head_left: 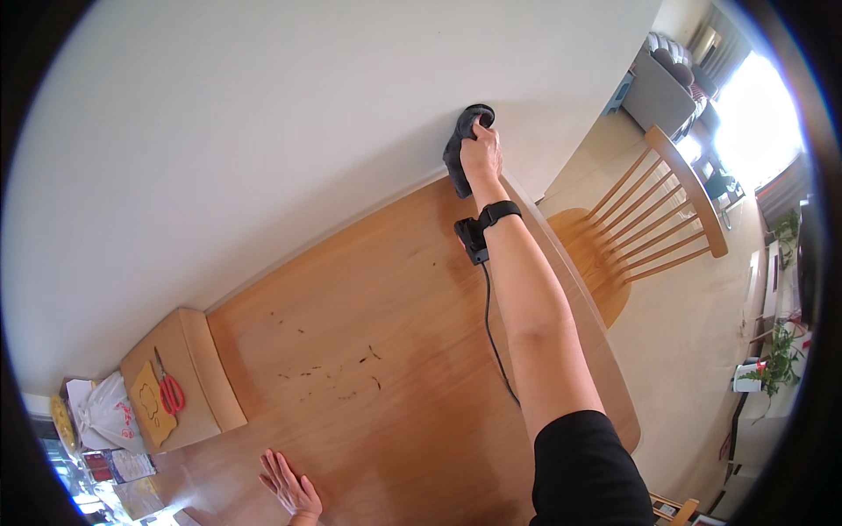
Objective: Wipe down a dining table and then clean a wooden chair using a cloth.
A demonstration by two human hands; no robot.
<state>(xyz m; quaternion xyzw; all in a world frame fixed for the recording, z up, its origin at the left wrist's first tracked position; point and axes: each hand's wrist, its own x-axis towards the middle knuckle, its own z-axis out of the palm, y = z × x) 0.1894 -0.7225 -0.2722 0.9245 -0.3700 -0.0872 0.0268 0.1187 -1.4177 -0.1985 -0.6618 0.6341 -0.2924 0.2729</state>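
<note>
My right hand grips a dark grey cloth at the far right corner of the wooden table, by the white wall. A black rounded edge shows above the fingers; I cannot tell whether it belongs to the cloth. Fingers slightly spread, my left hand rests palm down near the table's lower left and holds nothing. Between the hands, several dark crumbs and thin scraps are scattered over the tabletop.
A cardboard box stands at left against the wall, with red-handled scissors on top. Beside it lies a white plastic bag. A wooden chair adjoins the right edge. From my wrist device runs a black cable.
</note>
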